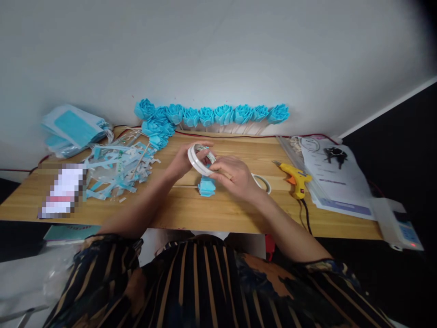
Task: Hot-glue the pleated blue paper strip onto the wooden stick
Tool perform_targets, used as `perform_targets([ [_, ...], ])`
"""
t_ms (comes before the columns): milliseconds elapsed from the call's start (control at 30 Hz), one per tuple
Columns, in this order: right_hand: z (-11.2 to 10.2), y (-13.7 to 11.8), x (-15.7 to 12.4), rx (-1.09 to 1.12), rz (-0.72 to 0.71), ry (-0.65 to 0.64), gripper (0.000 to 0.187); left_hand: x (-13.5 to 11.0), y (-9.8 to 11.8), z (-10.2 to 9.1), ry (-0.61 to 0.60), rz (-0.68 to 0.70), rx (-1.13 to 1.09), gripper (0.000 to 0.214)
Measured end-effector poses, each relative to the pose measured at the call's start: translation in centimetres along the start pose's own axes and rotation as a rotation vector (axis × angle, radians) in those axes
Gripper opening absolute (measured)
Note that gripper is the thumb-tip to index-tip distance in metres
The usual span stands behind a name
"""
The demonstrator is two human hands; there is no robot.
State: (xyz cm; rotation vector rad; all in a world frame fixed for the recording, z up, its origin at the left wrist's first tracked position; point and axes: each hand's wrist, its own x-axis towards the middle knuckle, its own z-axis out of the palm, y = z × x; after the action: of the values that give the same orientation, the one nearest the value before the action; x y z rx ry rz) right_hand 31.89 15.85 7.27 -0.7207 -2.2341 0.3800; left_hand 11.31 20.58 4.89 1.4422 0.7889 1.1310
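A roll of white tape (pixel 195 163) is held up tilted over the middle of the table. My left hand (pixel 181 161) grips it from the left, with fingers round its far side and into the ring. At its lower right edge, the thumb and fingers of my right hand (pixel 236 175) are closed on the tape; that hand is slightly blurred. Under the roll, a folded light-blue piece (pixel 206 187) lies on the table, with a thin stick reaching out to its left. A second white tape roll (pixel 268 185) lies flat, partly behind my right wrist.
Blue handmade flowers on sticks (pixel 224 114) line the wall. Blue and white scraps (pixel 136 171) and a bag of blue face masks (pixel 73 130) are left. On the right lie a yellow glue gun (pixel 299 178) with its cord, papers (pixel 336 180), keys (pixel 336 155) and a power strip (pixel 398 223).
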Motion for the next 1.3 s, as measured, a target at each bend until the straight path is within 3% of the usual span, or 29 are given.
perform_targets([
  [133,0.5,-0.4,0.0,-0.134,-0.121,-0.053,0.027,-0.2,0.4,-0.1,-0.023,0.024,0.022,0.055],
  [400,0.6,-0.1,-0.6,-0.179,-0.209,-0.039,0.022,-0.3,0.5,-0.1,-0.024,0.102,0.085,0.045],
  [767,0.8,-0.4,-1.1,-0.198,-0.203,0.054,0.019,-0.4,0.2,0.0,-0.054,0.076,0.102,0.053],
  [933,0.8,0.2,-1.2,-0.214,-0.168,0.145,0.018,0.1,-0.4,0.3,-0.035,0.098,-0.043,0.061],
  [1100,0.3,1.1,-1.4,-0.3,-0.113,0.2,0.018,0.7,-0.8,0.2,0.048,-0.007,-0.286,0.046],
  [1300,0.1,1.4,-1.6,-0.407,-0.14,0.114,0.019,0.4,-0.2,0.0,-0.141,-0.23,-0.408,0.054],
])
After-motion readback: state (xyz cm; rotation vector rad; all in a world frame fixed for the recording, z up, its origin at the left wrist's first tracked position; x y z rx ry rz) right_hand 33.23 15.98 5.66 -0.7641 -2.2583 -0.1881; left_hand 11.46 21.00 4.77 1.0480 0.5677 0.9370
